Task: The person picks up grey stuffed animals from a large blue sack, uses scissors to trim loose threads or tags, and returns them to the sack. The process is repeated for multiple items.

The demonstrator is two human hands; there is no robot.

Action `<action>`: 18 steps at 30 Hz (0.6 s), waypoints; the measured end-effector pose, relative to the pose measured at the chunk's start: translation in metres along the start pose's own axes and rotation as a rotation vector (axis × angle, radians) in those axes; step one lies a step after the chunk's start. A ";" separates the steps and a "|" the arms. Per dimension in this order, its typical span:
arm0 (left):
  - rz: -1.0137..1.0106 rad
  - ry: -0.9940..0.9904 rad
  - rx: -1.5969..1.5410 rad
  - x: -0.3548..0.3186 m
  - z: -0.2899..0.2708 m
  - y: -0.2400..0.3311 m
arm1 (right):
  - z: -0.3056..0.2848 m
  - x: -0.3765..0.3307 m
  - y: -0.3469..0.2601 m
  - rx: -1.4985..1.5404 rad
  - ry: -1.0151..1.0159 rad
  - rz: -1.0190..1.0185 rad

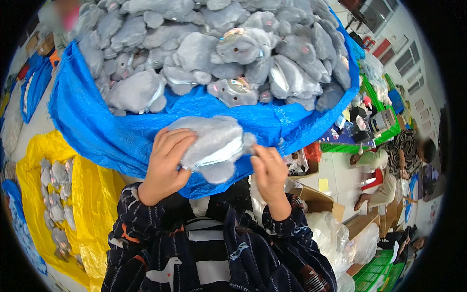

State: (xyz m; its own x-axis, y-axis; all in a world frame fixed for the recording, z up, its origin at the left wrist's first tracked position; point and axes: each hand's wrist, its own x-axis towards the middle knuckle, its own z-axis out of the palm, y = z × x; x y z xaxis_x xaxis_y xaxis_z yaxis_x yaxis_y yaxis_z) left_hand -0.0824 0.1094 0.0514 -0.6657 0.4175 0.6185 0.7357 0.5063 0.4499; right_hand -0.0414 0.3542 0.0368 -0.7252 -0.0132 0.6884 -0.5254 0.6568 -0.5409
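Observation:
A grey plush toy (214, 138) with a pale, shiny ribbon round it is held up in front of me, over the near edge of a blue sheet (180, 104). My left hand (168, 158) is closed round its left end, fingers on top and thumb below. At the other end, my right hand (268, 170) pinches a small grey nub of the toy between thumb and fingers. Beyond it, a big heap of similar grey plush toys (197, 48) fills the blue sheet; some show pink ears and ribbons.
On the left a yellow sack (102, 194) holds more small grey toys (57, 211). To the right stand green crates (384, 126), an open cardboard box (316, 197) and clear plastic bags (326, 233). A person in a patterned top (406, 151) sits farther right.

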 end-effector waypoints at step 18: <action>0.012 -0.089 0.098 0.029 0.020 0.017 | 0.024 0.018 -0.028 -0.184 0.002 -0.380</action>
State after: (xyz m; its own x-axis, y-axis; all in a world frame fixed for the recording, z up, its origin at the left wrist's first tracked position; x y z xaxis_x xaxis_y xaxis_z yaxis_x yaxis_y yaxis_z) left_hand -0.0911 0.1450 0.0643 -0.6685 0.4869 0.5621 0.7308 0.5702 0.3752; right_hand -0.0506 0.3170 0.0528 -0.4941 -0.2795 0.8233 -0.6672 0.7290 -0.1529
